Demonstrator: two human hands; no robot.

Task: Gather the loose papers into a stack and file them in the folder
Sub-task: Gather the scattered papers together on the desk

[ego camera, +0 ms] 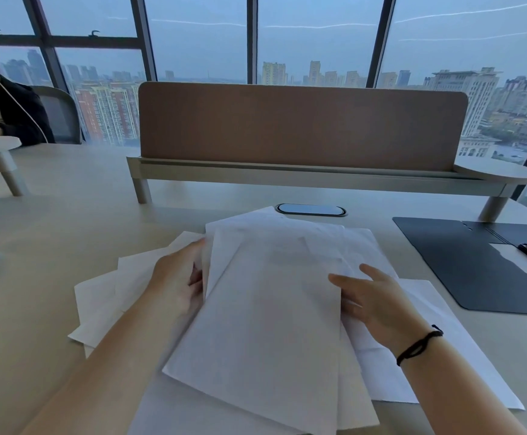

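white sheets of loose papers (pixel 265 296) lie fanned and overlapping on a pale beige desk (pixel 51 233), spread from its near edge toward the middle. the person's left hand (pixel 177 277) grips the left side of a partly gathered bunch, thumb on top and fingers curled under the sheets' edge, lifting that side slightly. the right hand (pixel 372 296) rests open and flat on the papers at the right of the bunch, fingers spread, holding nothing closed in it. a black cord bracelet (pixel 419 345) circles the right wrist. more sheets stick out beneath, toward the left and toward the near right corner.

a dark folder (pixel 475 265) lies open and flat near the desk's right edge, well apart from the papers, with a white sheet and a black clip bar inside it. a brown divider screen (pixel 299 124) stands along the far edge, with a dark oval cable port (pixel 310 210) just in front of it. beyond are tall windows and a city skyline. another person in dark clothes (pixel 7 111) sits at the far left.
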